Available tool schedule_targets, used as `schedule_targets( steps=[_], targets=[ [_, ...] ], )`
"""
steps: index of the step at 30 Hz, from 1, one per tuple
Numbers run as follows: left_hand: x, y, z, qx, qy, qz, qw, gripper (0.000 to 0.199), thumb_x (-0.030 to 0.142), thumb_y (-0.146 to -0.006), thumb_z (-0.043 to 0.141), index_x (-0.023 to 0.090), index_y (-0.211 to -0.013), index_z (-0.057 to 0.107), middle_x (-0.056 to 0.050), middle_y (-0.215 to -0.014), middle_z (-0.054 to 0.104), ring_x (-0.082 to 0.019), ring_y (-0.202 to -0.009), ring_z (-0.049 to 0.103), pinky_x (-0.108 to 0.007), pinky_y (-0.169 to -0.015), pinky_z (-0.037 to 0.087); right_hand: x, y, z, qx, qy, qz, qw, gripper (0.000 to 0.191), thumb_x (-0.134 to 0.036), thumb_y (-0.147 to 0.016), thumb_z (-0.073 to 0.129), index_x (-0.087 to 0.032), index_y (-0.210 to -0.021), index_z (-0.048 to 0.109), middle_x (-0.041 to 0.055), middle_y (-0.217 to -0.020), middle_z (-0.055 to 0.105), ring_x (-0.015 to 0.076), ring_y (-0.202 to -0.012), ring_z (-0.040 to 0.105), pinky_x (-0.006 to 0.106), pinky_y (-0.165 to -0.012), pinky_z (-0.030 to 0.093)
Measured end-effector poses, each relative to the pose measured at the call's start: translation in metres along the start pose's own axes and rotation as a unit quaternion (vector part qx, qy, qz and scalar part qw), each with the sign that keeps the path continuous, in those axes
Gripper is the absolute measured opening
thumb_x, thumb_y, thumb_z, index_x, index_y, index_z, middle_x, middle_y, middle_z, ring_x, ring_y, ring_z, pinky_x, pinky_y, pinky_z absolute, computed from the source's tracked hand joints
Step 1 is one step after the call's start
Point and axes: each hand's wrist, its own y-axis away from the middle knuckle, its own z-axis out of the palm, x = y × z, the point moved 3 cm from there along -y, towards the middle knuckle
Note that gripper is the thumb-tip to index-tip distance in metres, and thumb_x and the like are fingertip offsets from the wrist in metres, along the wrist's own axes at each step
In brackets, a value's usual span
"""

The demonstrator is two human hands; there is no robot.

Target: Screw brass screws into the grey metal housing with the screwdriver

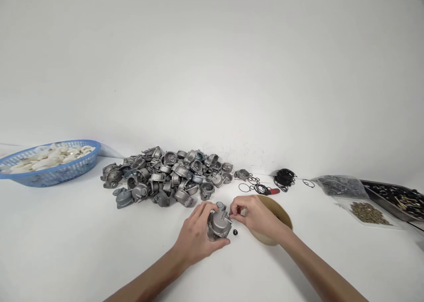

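Note:
My left hand (197,233) is wrapped round a grey cast-metal housing (220,223), holding it just above or on the white table; I cannot tell which. At the housing's right side, my right hand (253,213) has thumb and fingertips pinched close to a short stub on the metal. Whatever sits in that pinch is too small to make out. A small black rubber ring (235,232) lies on the table just right of the housing. Partly hidden behind my right hand and wrist stands a tan bowl (265,238).
Behind my hands spreads a heap of similar metal housings (180,170). A blue basket (49,176) of white parts stands left. Black O-rings (285,178) and a red-handled tool (274,191) lie at the back. Bags of small parts (369,213) and a metal tray (394,204) are right.

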Motion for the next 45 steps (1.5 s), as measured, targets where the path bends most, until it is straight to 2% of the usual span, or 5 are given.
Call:
schedule_targets(
  steps=[11, 26, 32, 37, 45],
  targets=[
    [0.002, -0.001, 0.001, -0.003, 0.021, -0.003, 1.0, 0.044, 0.024, -0.077, 0.067, 0.028, -0.114, 0.043, -0.003, -0.109, 0.062, -0.023, -0.097, 0.061, -0.033, -0.077, 0.049, -0.009, 0.002, -0.003, -0.02, 0.013, -0.039, 0.999, 0.016, -0.018, -0.086, 0.067, -0.021, -0.071, 0.06, -0.0014, -0.076, 0.069, 0.0139, -0.068, 0.062, 0.025, -0.066, 0.048],
    [-0.009, -0.002, 0.01, -0.011, 0.075, -0.064, 0.995, 0.047, 0.032, -0.073, 0.076, 0.028, -0.11, 0.048, 0.0, -0.1, 0.065, -0.02, -0.082, 0.061, -0.03, -0.073, 0.048, -0.014, 0.005, -0.003, -0.056, 0.012, -0.05, 0.997, 0.01, -0.019, -0.085, 0.07, -0.022, -0.076, 0.066, -0.0017, -0.078, 0.073, 0.0154, -0.073, 0.067, 0.026, -0.07, 0.051],
    [-0.004, -0.003, 0.004, -0.019, 0.103, -0.05, 0.993, 0.044, 0.026, -0.073, 0.075, 0.027, -0.11, 0.05, 0.0, -0.108, 0.066, -0.02, -0.088, 0.063, -0.03, -0.078, 0.049, 0.07, 0.006, -0.079, 0.115, 0.122, 0.067, 0.984, 0.016, -0.032, -0.092, 0.057, -0.022, -0.096, 0.069, 0.0063, -0.1, 0.076, 0.0221, -0.089, 0.071, 0.035, -0.082, 0.056],
    [-0.004, -0.003, 0.003, -0.038, 0.092, -0.052, 0.994, 0.043, 0.027, -0.076, 0.073, 0.027, -0.112, 0.05, -0.001, -0.11, 0.065, -0.021, -0.089, 0.063, -0.032, -0.079, 0.048, 0.156, 0.023, -0.102, 0.117, 0.184, 0.139, 0.966, 0.034, -0.015, -0.075, 0.063, -0.016, -0.108, 0.073, 0.0173, -0.122, 0.071, 0.0323, -0.105, 0.068, 0.043, -0.093, 0.052],
    [-0.01, -0.002, 0.005, -0.065, 0.162, -0.073, 0.982, 0.043, 0.03, -0.077, 0.075, 0.027, -0.111, 0.049, -0.002, -0.113, 0.067, -0.02, -0.088, 0.065, -0.034, -0.079, 0.053, 0.173, 0.027, -0.101, 0.112, 0.197, 0.146, 0.963, 0.02, -0.02, -0.08, 0.06, -0.016, -0.091, 0.075, 0.0134, -0.095, 0.077, 0.0287, -0.084, 0.07, 0.037, -0.075, 0.054]
  ],
)
